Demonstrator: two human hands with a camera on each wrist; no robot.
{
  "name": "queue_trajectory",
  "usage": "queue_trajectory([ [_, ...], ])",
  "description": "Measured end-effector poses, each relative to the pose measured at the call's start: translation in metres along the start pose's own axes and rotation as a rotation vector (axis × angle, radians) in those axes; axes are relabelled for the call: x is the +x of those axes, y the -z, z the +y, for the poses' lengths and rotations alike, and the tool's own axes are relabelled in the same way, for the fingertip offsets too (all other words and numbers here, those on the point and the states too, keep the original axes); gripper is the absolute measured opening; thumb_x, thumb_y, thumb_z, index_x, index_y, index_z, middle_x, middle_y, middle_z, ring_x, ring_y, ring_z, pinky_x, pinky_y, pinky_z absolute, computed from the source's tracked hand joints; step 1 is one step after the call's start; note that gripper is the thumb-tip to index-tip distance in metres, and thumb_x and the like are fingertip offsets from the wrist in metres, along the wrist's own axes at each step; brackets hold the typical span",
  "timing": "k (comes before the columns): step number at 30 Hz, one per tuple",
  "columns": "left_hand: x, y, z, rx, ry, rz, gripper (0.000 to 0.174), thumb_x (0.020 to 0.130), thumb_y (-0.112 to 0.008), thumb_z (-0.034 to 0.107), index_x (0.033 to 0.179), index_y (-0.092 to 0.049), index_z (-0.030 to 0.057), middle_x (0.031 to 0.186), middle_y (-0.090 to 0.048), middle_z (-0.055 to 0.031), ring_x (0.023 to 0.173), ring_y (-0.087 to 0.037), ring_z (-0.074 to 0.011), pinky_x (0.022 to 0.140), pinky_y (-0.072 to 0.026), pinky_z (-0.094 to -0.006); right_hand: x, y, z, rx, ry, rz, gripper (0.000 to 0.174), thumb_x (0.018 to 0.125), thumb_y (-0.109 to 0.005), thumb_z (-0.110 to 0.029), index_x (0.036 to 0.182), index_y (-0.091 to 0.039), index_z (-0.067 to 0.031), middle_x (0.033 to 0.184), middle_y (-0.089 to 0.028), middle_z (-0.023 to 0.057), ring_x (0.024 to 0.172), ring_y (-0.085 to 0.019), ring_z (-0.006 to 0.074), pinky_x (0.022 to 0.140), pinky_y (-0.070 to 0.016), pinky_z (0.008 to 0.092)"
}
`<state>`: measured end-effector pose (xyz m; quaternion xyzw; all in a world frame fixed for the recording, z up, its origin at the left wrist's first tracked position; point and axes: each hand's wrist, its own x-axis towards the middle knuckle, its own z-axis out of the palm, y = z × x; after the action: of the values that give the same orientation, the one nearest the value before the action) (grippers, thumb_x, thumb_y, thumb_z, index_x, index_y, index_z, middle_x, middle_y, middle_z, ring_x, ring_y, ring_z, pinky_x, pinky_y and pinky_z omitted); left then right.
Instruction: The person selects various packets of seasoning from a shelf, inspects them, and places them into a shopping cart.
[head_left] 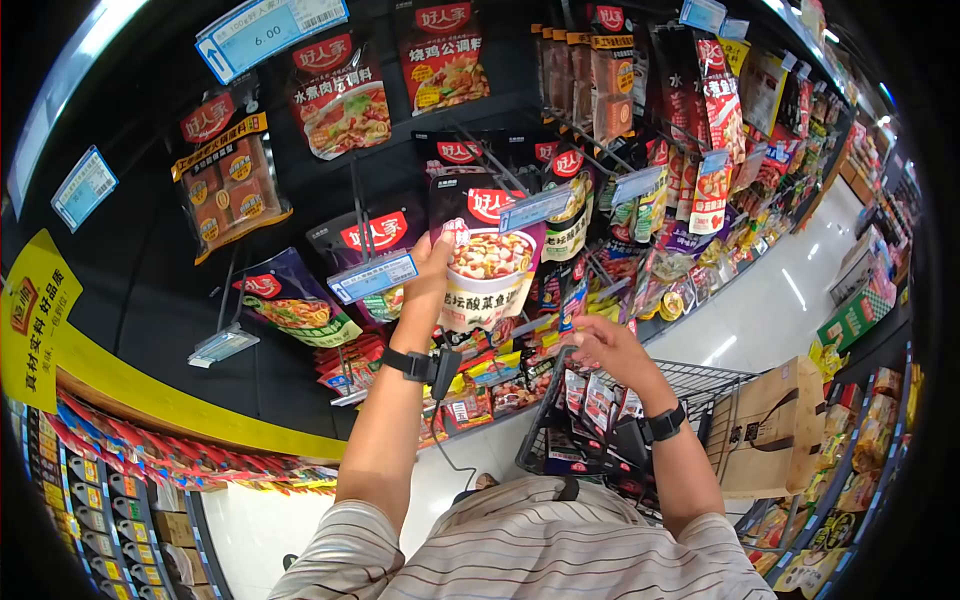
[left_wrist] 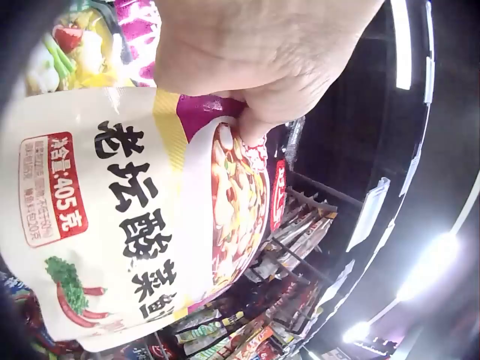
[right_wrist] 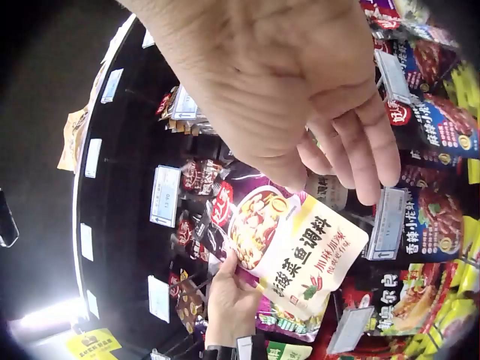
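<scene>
My left hand [head_left: 428,275] grips the left side of a seasoning pouch [head_left: 488,275], thumb on its front. The pouch is purple and cream, printed with a bowl of food, and stands upright in front of the shelf hooks. In the left wrist view the thumb presses beside the bowl picture on the pouch [left_wrist: 105,202]; the fingers behind it are hidden. My right hand [head_left: 618,352] is held above the cart with nothing in it. Its fingers are relaxed and slightly bent in the right wrist view, where the pouch [right_wrist: 326,251] shows beyond them.
A black wire shopping cart [head_left: 695,378] stands in front of me, with several packets [head_left: 592,402] and a brown paper bag [head_left: 768,430] in it. Hooks with price tags [head_left: 535,208] stick out from the dark shelf wall, hung with other pouches [head_left: 342,98].
</scene>
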<state>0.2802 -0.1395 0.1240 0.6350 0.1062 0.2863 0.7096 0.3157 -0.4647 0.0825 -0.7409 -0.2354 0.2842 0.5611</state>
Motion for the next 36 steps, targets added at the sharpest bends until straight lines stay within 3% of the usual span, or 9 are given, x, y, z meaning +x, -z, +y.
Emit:
queue_trajectory([
  [9, -0.012, 0.005, 0.019, -0.064, 0.095, -0.101, 0.023, 0.099, -0.061, 0.022, 0.11, -0.07, 0.004, 0.099, -0.071, -0.0016, 0.088, -0.062, -0.008, 0.082, -0.0478, -0.0246, 0.032, -0.016, -0.047, 0.218, 0.102, 0.094, 0.06, 0.098, -0.064, -0.031, 0.142, -0.042, 0.0023, 0.124, -0.059, 0.0185, 0.078, -0.07, 0.0179, 0.066, -0.0574, 0.0276],
  [13, -0.014, 0.011, 0.018, -0.158, 0.224, -0.162, 0.021, 0.098, -0.063, 0.018, 0.112, -0.07, 0.0031, 0.101, -0.072, -0.0027, 0.088, -0.065, -0.0096, 0.081, -0.0512, -0.0259, 0.042, -0.014, -0.06, 0.192, 0.055, -0.007, 0.054, 0.099, -0.061, -0.038, 0.138, -0.05, -0.0024, 0.098, -0.071, 0.006, 0.065, -0.066, 0.01, 0.058, -0.0513, 0.0228],
  [14, -0.016, 0.012, 0.019, -0.166, 0.228, -0.176, 0.021, 0.098, -0.063, 0.016, 0.113, -0.069, 0.0027, 0.102, -0.072, -0.0043, 0.087, -0.067, -0.0111, 0.08, -0.0538, -0.027, 0.042, -0.017, -0.06, 0.222, 0.075, 0.012, 0.044, 0.099, -0.061, -0.038, 0.128, -0.059, -0.0043, 0.082, -0.069, 0.0, 0.06, -0.063, 0.0074, 0.053, -0.0462, 0.0218],
  [18, -0.028, 0.007, 0.038, -0.212, 0.285, -0.196, 0.022, 0.099, -0.062, 0.015, 0.115, -0.068, 0.0012, 0.105, -0.073, -0.0082, 0.087, -0.069, -0.0133, 0.08, -0.0562, -0.0278, 0.044, -0.02, -0.057, 0.171, 0.085, 0.018, 0.037, 0.1, -0.059, -0.034, 0.121, -0.065, -0.0047, 0.088, -0.07, 0.0004, 0.059, -0.06, 0.0055, 0.051, -0.0434, 0.0193],
  [22, -0.035, 0.009, 0.045, -0.195, 0.292, -0.124, 0.022, 0.097, -0.065, 0.013, 0.114, -0.067, -0.0016, 0.107, -0.071, -0.0093, 0.096, -0.068, -0.015, 0.086, -0.0549, -0.0291, 0.026, -0.024, -0.068, 0.342, 0.184, -0.013, 0.034, 0.102, -0.059, -0.031, 0.121, -0.065, -0.004, 0.095, -0.07, -0.0003, 0.056, -0.055, 0.004, 0.051, -0.0444, 0.0174],
  [25, -0.04, 0.006, 0.053, -0.284, 0.329, -0.202, 0.022, 0.098, -0.064, 0.012, 0.114, -0.066, -0.002, 0.108, -0.071, -0.0106, 0.097, -0.069, -0.0172, 0.087, -0.0552, -0.0311, 0.018, -0.02, -0.067, 0.398, 0.236, -0.041, 0.034, 0.101, -0.059, -0.032, 0.12, -0.066, -0.0041, 0.092, -0.069, -0.001, 0.055, -0.054, 0.0036, 0.052, -0.0448, 0.0176],
  [31, -0.047, 0.002, 0.039, -0.329, 0.38, -0.225, 0.027, 0.1, -0.061, 0.014, 0.121, -0.059, -0.0033, 0.114, -0.069, -0.0118, 0.1, -0.068, -0.0186, 0.088, -0.0564, -0.0327, 0.004, -0.012, -0.061, 0.38, 0.167, 0.048, 0.028, 0.101, -0.058, -0.031, 0.104, -0.067, -0.0047, 0.069, -0.061, -0.0044, 0.051, -0.05, 0.0022, 0.05, -0.0376, 0.0177],
  [33, -0.05, -0.001, 0.041, -0.33, 0.351, -0.249, 0.027, 0.1, -0.061, 0.015, 0.121, -0.059, -0.0025, 0.114, -0.068, -0.0115, 0.1, -0.069, -0.019, 0.088, -0.0568, -0.0334, 0.006, -0.006, -0.064, 0.349, 0.174, 0.047, 0.029, 0.101, -0.059, -0.03, 0.107, -0.067, -0.0032, 0.072, -0.062, -0.0044, 0.052, -0.05, 0.002, 0.052, -0.039, 0.0179],
  [36, -0.055, -0.006, 0.051, -0.336, 0.313, -0.253, 0.027, 0.1, -0.06, 0.014, 0.121, -0.059, -0.0026, 0.113, -0.069, -0.0114, 0.1, -0.069, -0.0185, 0.088, -0.0567, -0.0333, -0.002, -0.003, -0.081, 0.345, 0.177, 0.05, 0.028, 0.101, -0.06, -0.033, 0.101, -0.067, -0.0059, 0.061, -0.055, -0.0055, 0.052, -0.051, 0.0031, 0.055, -0.0396, 0.0189],
])
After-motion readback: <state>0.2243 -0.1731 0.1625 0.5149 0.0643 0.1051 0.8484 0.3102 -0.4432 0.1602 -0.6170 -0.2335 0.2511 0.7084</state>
